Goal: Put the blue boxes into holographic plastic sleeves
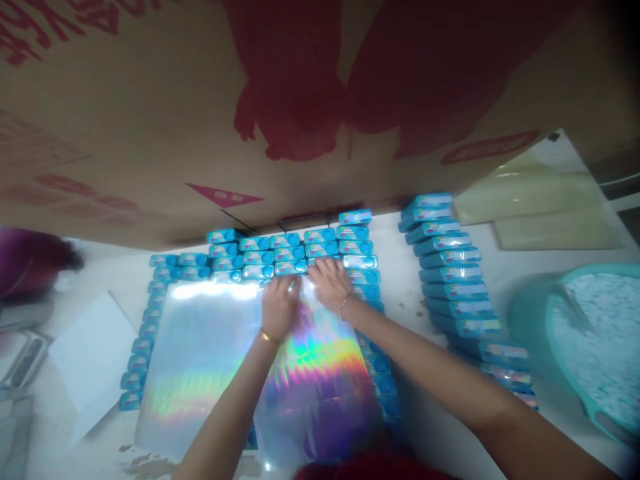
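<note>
Rows of small blue packs (257,243) lie on the white table. Across them rests a shiny holographic sheet (200,340), and a second holographic sheet (320,400) lies to its right. My left hand (281,308) is at the top edge where the sheets meet, its fingers curled down and closed; what they pinch is too small to make out. Just to the right, my right hand (330,285) presses on the top edge of the right sheet with its fingers spread over the packs. Both forearms reach over the sheets.
A large printed cardboard box (165,120) stands behind the packs. More blue packs (453,273) line up on the right, beside a teal basin (530,313) of pale bits. Yellowish sheets (555,200) lie back right. A white sheet (95,360) and a purple object (35,263) are left.
</note>
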